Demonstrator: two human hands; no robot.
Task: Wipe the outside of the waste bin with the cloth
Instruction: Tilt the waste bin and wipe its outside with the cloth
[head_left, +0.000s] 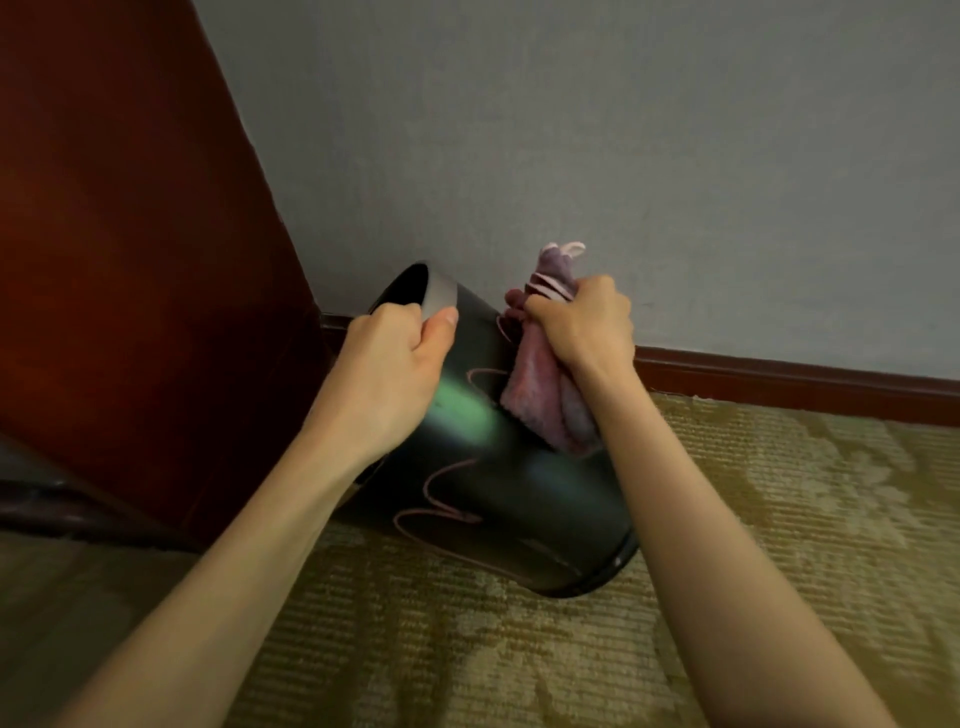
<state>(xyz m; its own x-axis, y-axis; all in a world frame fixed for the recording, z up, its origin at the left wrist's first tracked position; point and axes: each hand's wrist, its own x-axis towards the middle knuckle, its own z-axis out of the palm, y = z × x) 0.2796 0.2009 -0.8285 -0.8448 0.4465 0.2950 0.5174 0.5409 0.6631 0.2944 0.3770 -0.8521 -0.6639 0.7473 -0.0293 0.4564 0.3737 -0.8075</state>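
Observation:
A glossy black waste bin (524, 499) is tilted over, its open mouth up and to the left, its base low on the carpet at the right. My left hand (400, 364) grips the bin's grey rim, thumb on the outside. My right hand (582, 322) clutches a bunched pink-purple cloth (545, 395) and presses it against the upper side of the bin, near the wall. Part of the cloth sticks up above my fist. The bin's shiny side mirrors the cloth's edges as pink lines.
A dark red-brown wooden panel (130, 260) stands at the left, close to the bin's mouth. A grey wall (623, 130) with a dark wooden skirting board (805, 384) runs behind. The floor is patterned olive-gold carpet (519, 649).

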